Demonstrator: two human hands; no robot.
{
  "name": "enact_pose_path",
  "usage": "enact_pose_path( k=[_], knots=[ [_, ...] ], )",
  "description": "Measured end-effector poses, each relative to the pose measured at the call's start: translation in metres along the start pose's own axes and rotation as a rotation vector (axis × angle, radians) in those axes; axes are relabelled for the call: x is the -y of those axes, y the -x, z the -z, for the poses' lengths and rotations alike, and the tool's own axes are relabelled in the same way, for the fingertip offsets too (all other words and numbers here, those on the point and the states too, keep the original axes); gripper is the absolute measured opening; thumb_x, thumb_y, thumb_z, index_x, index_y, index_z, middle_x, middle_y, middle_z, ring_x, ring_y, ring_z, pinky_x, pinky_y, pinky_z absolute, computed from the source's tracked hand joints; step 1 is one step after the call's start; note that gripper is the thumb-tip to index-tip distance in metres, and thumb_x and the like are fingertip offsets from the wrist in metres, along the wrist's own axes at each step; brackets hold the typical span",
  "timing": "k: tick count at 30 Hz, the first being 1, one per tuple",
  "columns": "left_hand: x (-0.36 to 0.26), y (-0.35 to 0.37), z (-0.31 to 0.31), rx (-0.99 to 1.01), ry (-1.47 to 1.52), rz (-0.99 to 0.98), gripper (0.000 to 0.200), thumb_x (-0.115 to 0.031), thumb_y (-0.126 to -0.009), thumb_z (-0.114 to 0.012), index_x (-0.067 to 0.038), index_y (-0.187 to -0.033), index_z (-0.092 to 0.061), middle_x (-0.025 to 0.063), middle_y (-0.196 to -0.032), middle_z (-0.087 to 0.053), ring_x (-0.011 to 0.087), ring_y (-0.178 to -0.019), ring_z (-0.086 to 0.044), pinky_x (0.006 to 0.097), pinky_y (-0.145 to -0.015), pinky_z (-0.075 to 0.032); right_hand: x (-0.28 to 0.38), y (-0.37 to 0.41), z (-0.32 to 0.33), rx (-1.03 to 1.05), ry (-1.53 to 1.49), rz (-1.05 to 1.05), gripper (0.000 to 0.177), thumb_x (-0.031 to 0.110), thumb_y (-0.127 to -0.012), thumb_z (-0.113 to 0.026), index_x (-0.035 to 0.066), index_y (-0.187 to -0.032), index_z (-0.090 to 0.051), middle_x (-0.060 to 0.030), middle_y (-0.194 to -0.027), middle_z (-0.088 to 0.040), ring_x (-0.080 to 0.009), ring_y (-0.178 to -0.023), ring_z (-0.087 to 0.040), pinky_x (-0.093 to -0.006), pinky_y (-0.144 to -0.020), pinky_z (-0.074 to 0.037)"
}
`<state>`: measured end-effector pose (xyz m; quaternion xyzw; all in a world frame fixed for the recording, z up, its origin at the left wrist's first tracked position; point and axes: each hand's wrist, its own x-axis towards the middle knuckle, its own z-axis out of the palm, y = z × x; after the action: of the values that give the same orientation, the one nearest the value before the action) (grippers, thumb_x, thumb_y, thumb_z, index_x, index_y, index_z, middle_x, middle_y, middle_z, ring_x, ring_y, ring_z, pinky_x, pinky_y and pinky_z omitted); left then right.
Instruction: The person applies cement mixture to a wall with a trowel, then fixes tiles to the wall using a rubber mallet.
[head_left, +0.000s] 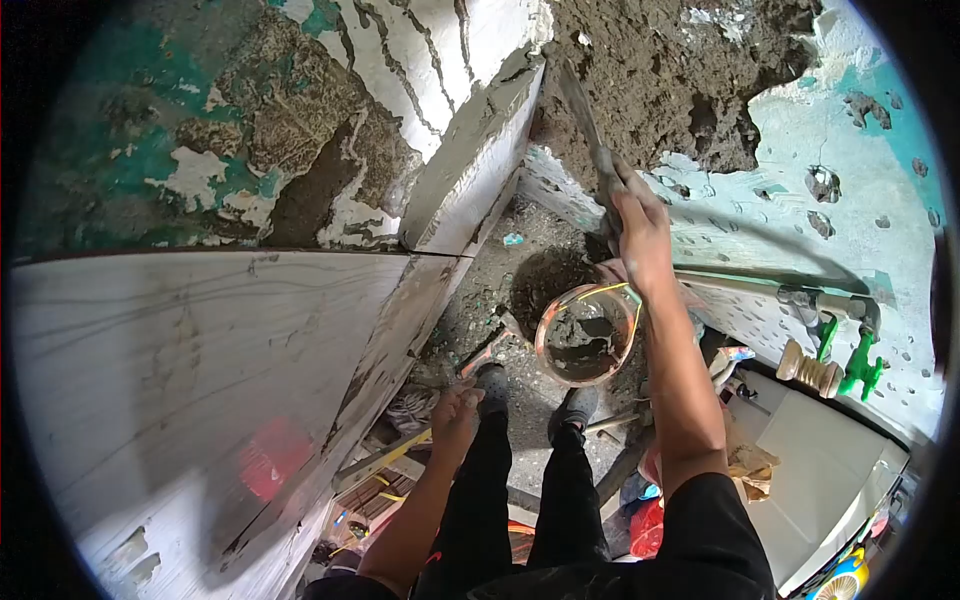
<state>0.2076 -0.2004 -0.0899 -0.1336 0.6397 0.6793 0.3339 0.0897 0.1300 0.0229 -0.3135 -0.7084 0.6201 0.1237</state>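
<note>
Raised at the upper middle, my right hand (642, 218) is closed round the handle of a trowel (582, 112). The trowel's narrow-looking blade points up along the corner, by the rough brown mortar patch (665, 75) and close to the plastered ledge edge (480, 160). Lower down, my left hand (456, 412) is closed with the fingertips together; what it holds, if anything, is too small to make out. On the floor between the hands stands a round bucket (541, 350) with wet grey mortar (580, 338) inside. An orange-edged tool (488, 350) lies left of the bucket.
Large pale tiles (200, 350) cover the left side. A pipe with a green-handled valve (860, 365) juts from the pitted right wall (800, 210). Below it are a white cabinet-like box (820, 450), bags and clutter. My feet (572, 410) stand near the bucket.
</note>
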Motion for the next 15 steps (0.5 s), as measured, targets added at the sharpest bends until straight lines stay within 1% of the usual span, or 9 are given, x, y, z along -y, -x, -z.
enact_pose_path(
  k=[1,2,3,5,7,9,11,13,15],
  knots=[
    [-0.003,0.001,-0.003,-0.001,0.007,-0.008,0.035,-0.022,-0.084,-0.059,-0.003,-0.113,-0.052,0.0047,-0.098,-0.060,0.0123,-0.092,-0.054,0.0286,-0.084,-0.041,0.010,-0.001,-0.005,0.015,-0.062,-0.085,0.038,0.019,-0.091,-0.045,0.001,-0.123,-0.053,-0.0062,-0.080,-0.057,-0.0126,-0.063,-0.050,-0.0269,-0.057,-0.042],
    [-0.006,0.003,-0.006,-0.007,-0.003,0.007,0.034,-0.022,-0.085,-0.058,-0.003,-0.113,-0.052,0.0047,-0.097,-0.060,0.0124,-0.091,-0.054,0.0285,-0.083,-0.041,-0.001,-0.004,-0.012,0.026,-0.147,-0.057,0.037,0.022,-0.090,-0.045,0.003,-0.121,-0.055,-0.0001,-0.070,-0.051,-0.0080,-0.054,-0.043,-0.0233,-0.047,-0.034],
    [-0.010,0.004,-0.009,-0.013,-0.012,0.019,0.034,-0.021,-0.085,-0.058,-0.003,-0.113,-0.052,0.0048,-0.097,-0.060,0.0126,-0.091,-0.054,0.0284,-0.083,-0.041,-0.002,-0.004,-0.012,0.106,-0.023,-0.130,0.028,0.024,-0.092,-0.045,0.006,-0.109,-0.059,0.0039,-0.061,-0.045,-0.0059,-0.050,-0.039,-0.0235,-0.045,-0.031],
    [-0.012,0.004,-0.012,-0.020,-0.005,0.012,0.033,-0.020,-0.085,-0.057,-0.002,-0.113,-0.052,0.0049,-0.096,-0.060,0.0128,-0.091,-0.054,0.0284,-0.083,-0.042,0.000,0.025,-0.023,0.180,0.018,-0.024,0.022,0.022,-0.091,-0.046,0.005,-0.098,-0.059,0.0029,-0.063,-0.046,-0.0067,-0.054,-0.040,-0.0236,-0.047,-0.032],
    [-0.004,0.004,-0.010,-0.025,0.022,-0.016,0.034,-0.020,-0.085,-0.057,-0.002,-0.113,-0.051,0.0052,-0.095,-0.059,0.0131,-0.090,-0.054,0.0286,-0.083,-0.042,-0.001,0.061,-0.034,0.245,-0.015,0.031,0.024,0.024,-0.091,-0.044,0.004,-0.092,-0.057,0.0015,-0.067,-0.047,-0.0071,-0.058,-0.041,-0.0231,-0.050,-0.033],
    [0.000,0.005,-0.007,-0.014,0.007,0.004,0.036,-0.020,-0.085,-0.058,-0.001,-0.114,-0.051,0.0051,-0.095,-0.059,0.0131,-0.089,-0.054,0.0284,-0.083,-0.042,-0.009,0.084,-0.029,0.273,-0.015,0.071,0.027,0.026,-0.091,-0.042,0.003,-0.092,-0.056,0.0005,-0.069,-0.049,-0.0075,-0.060,-0.043,-0.0226,-0.052,-0.034],
    [0.000,0.004,-0.004,-0.014,0.007,0.004,0.037,-0.021,-0.084,-0.059,-0.001,-0.114,-0.051,0.0049,-0.095,-0.059,0.0129,-0.088,-0.054,0.0279,-0.082,-0.042,-0.013,0.084,-0.017,0.275,-0.076,0.046,0.031,0.027,-0.091,-0.040,0.001,-0.098,-0.055,-0.0003,-0.071,-0.050,-0.0079,-0.061,-0.044,-0.0225,-0.053,-0.035],
    [-0.001,0.006,-0.002,-0.026,0.025,-0.012,0.038,-0.022,-0.084,-0.060,0.000,-0.114,-0.052,0.0047,-0.095,-0.060,0.0125,-0.088,-0.055,0.0272,-0.081,-0.042,-0.007,0.066,0.000,0.252,-0.194,-0.048,0.037,0.028,-0.091,-0.039,-0.001,-0.108,-0.055,-0.0008,-0.073,-0.052,-0.0084,-0.060,-0.045,-0.0227,-0.053,-0.036],
    [0.006,0.004,0.004,-0.038,0.009,0.015,0.038,-0.022,-0.084,-0.060,0.000,-0.114,-0.052,0.0046,-0.095,-0.060,0.0124,-0.087,-0.055,0.0269,-0.081,-0.042,0.008,0.039,0.003,0.093,-0.193,-0.036,0.040,0.020,-0.090,-0.045,-0.002,-0.123,-0.050,-0.0015,-0.074,-0.055,-0.0068,-0.054,-0.045,-0.0223,-0.048,-0.038]
  ],
)
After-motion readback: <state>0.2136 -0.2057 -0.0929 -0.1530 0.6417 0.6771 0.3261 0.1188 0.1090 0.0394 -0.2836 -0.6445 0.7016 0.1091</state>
